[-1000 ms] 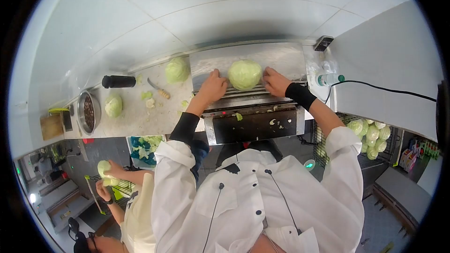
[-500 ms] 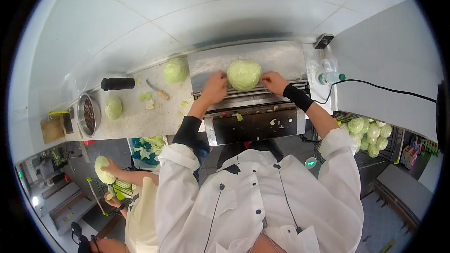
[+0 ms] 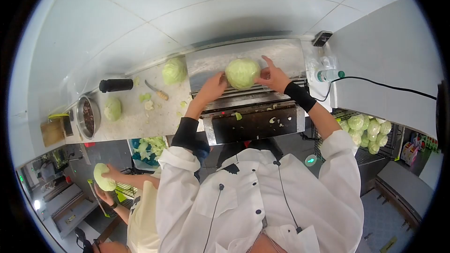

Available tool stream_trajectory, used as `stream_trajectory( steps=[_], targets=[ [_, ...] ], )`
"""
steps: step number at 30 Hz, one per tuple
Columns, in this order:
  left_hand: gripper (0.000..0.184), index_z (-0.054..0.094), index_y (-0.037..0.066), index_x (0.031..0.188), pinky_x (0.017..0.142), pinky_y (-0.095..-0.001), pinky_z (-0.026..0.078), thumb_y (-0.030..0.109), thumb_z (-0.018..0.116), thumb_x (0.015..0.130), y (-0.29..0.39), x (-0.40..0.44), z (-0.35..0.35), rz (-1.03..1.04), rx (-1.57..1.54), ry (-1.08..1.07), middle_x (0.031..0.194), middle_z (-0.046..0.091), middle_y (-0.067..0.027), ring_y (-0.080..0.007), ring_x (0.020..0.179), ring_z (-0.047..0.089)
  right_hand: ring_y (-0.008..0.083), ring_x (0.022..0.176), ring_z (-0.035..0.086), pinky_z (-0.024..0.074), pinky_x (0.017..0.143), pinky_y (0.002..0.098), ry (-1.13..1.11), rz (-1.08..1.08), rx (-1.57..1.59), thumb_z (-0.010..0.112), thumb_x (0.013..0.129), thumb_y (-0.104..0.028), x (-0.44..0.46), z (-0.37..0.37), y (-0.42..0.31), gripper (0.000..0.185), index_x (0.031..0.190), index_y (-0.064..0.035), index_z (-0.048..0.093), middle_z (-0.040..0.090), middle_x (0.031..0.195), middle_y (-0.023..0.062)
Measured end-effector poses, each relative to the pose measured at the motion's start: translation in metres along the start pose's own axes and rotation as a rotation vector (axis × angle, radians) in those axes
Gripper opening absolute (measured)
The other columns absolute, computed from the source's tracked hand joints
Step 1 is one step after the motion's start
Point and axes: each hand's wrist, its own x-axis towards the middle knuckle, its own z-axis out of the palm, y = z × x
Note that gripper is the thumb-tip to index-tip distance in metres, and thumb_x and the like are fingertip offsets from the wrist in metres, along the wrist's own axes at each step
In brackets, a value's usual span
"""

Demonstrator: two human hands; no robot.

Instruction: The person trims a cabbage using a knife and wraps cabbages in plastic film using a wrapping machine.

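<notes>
A pale green cabbage (image 3: 243,73) with a glossy surface, possibly film, sits on a metal-topped machine (image 3: 286,56) in front of me. My left hand (image 3: 213,87) is curled against its left side, the fingertips partly hidden. On the other side, my right hand (image 3: 273,78) cups the cabbage's lower right with thumb and fingers, one finger sticking up and away. Metal bars run across the machine just below the cabbage, and its dark front panel (image 3: 253,126) carries scraps of leaf.
Left, the counter (image 3: 154,77) carries two cabbages (image 3: 174,70), a knife (image 3: 157,90), a black bottle (image 3: 116,85) and a steel bowl (image 3: 89,117). A co-worker lower left holds a cabbage (image 3: 104,177). Right are a water bottle (image 3: 330,76), a black cable (image 3: 375,80) and a rack of cabbages (image 3: 370,131).
My right hand has opened from a pinch beside the cabbage to a cupped hold, one finger raised. My left hand stays by its left side. The co-worker's lower hand has moved up beneath their cabbage.
</notes>
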Motion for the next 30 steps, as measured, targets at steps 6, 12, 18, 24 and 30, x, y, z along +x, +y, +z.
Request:
stream_trajectory(
  steps=[6, 12, 18, 24, 30],
  targets=[
    [0.043, 0.053, -0.005, 0.129, 0.101, -0.0429, 0.042, 0.022, 0.041, 0.096, 0.003, 0.014, 0.003, -0.118, 0.003, -0.05, 0.13, 0.055, -0.0298, -0.0407, 0.121, 0.054, 0.0375, 0.104, 0.066, 0.0529, 0.09, 0.0409, -0.024, 0.043, -0.044, 0.074, 0.072, -0.069, 0.014, 0.01, -0.009, 0.111, 0.14, 0.0099, 0.036, 0.063, 0.116, 0.0301],
    [0.069, 0.037, -0.006, 0.144, 0.104, -0.0377, 0.042, 0.044, 0.051, 0.098, 0.023, 0.017, 0.001, -0.259, -0.61, 0.024, 0.132, 0.057, -0.023, -0.0287, 0.122, 0.054, 0.0316, 0.094, 0.069, 0.0541, 0.084, 0.0376, -0.026, 0.019, -0.123, 0.076, 0.074, -0.064, 0.035, 0.014, -0.008, 0.097, 0.133, 0.0068, 0.046, 0.067, 0.106, 0.0253],
    [0.086, 0.036, -0.009, 0.141, 0.1, -0.0369, 0.047, 0.046, 0.073, 0.087, 0.047, 0.013, -0.005, -0.148, -0.215, -0.129, 0.128, 0.058, -0.0257, -0.0288, 0.119, 0.058, 0.0283, 0.087, 0.069, 0.0557, 0.076, 0.0364, -0.093, 0.096, -0.179, 0.076, 0.072, -0.067, 0.039, 0.006, -0.012, 0.097, 0.129, 0.0075, 0.051, 0.068, 0.103, 0.0236],
    [0.088, 0.035, -0.01, 0.141, 0.097, -0.0365, 0.049, 0.048, 0.073, 0.087, 0.049, 0.009, 0.0, -0.197, -0.192, -0.093, 0.127, 0.058, -0.0258, -0.0292, 0.117, 0.059, 0.0293, 0.093, 0.068, 0.0549, 0.08, 0.0365, -0.108, 0.185, -0.064, 0.075, 0.069, -0.071, 0.037, 0.01, -0.017, 0.104, 0.126, 0.0119, 0.05, 0.065, 0.109, 0.0264],
    [0.098, 0.03, -0.009, 0.139, 0.09, -0.037, 0.051, 0.056, 0.076, 0.081, 0.027, 0.023, 0.023, -0.076, -0.16, -0.012, 0.129, 0.055, -0.0261, -0.0286, 0.106, 0.063, 0.0342, 0.106, 0.065, 0.052, 0.089, 0.0388, -0.028, 0.129, -0.058, 0.073, 0.068, -0.074, 0.03, 0.015, -0.004, 0.107, 0.125, 0.0127, 0.05, 0.063, 0.115, 0.0285]
  ],
)
